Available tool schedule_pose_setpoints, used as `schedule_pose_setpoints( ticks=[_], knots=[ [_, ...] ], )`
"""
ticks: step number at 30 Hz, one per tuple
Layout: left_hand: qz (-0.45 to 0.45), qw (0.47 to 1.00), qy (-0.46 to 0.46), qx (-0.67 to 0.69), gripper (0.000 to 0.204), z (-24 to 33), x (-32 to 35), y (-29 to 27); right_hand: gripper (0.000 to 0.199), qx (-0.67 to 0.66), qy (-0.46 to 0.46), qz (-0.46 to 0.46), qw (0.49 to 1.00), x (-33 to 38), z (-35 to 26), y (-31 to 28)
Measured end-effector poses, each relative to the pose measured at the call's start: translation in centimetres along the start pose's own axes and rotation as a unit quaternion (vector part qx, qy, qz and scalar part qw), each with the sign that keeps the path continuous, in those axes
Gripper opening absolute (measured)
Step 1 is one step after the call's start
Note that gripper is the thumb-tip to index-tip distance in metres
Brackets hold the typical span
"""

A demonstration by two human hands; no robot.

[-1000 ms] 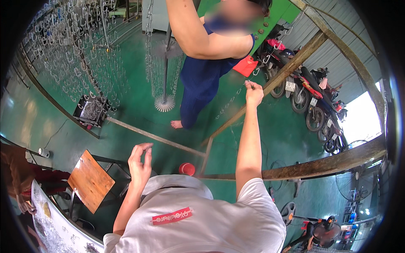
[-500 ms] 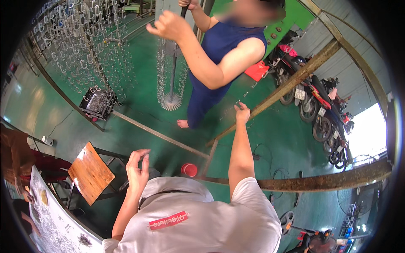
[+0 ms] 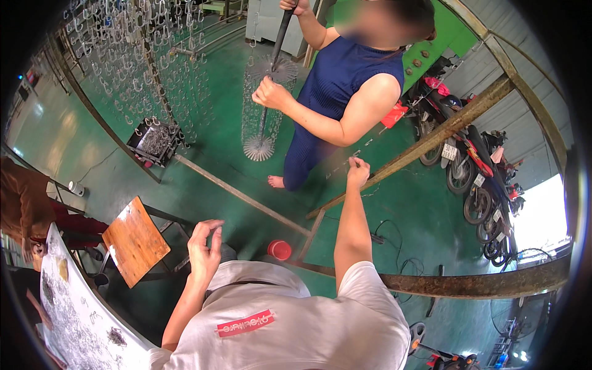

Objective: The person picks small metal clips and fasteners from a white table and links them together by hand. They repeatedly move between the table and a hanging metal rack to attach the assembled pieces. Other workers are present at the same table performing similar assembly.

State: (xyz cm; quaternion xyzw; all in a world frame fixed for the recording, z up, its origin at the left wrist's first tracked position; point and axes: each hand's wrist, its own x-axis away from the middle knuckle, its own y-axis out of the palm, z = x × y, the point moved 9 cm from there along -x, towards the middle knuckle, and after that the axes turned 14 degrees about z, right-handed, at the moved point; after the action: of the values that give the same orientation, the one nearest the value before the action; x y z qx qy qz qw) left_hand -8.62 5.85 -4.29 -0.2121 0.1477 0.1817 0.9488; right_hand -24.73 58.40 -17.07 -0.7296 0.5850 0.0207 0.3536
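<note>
My right hand (image 3: pixel 357 173) is stretched forward, fingertips pinched together on a thin metal chain (image 3: pixel 369 145) of small links. Bits of this chain show beyond and beside the fingers; much of it blurs into the green floor. My left hand (image 3: pixel 203 246) is raised in front of my body, fingers bent and thumb apart from the index finger, with nothing seen in it. Facing me, a person in dark blue grips a dark rod (image 3: pixel 283 34) with one hand. The person's other hand is closed beside the rod, near spiky round discs (image 3: pixel 259 148) hung with chains.
Many hanging link chains (image 3: pixel 132 68) fill the upper left above a black crate (image 3: pixel 154 140). A rusty metal frame (image 3: pixel 431 129) crosses the right side, before parked motorbikes (image 3: pixel 472 160). A wooden stool (image 3: pixel 137 240), red container (image 3: pixel 279 250) and white table (image 3: pixel 80 308) are nearby.
The person's near hand has come down from above to beside the rod, and the rod with its discs tilts differently. My view has shifted slightly; my hands keep nearly the same pose.
</note>
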Motion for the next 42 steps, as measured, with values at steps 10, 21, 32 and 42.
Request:
schedule_pose_setpoints(
  ticks=[10,21,32,42],
  knots=[
    [0.005,1.000,0.026,0.003,0.013,0.4,0.4,-1.4,0.014,0.023,-0.113,0.154,0.981,2.8,-1.7,-7.0],
    [0.083,0.993,0.021,-0.075,0.017,-5.1,4.8,-9.0,0.020,-0.152,-0.285,-0.021,0.946,17.3,-10.9,-13.4],
    [0.487,0.803,-0.174,-0.297,0.020,-19.4,21.1,-36.3,0.016,-0.363,-0.275,-0.400,0.795,42.2,-26.3,-15.7],
    [0.446,0.578,-0.463,-0.503,0.065,-30.5,39.7,-58.3,0.008,-0.429,-0.308,-0.538,0.657,58.4,-35.4,-21.5]
  ],
)
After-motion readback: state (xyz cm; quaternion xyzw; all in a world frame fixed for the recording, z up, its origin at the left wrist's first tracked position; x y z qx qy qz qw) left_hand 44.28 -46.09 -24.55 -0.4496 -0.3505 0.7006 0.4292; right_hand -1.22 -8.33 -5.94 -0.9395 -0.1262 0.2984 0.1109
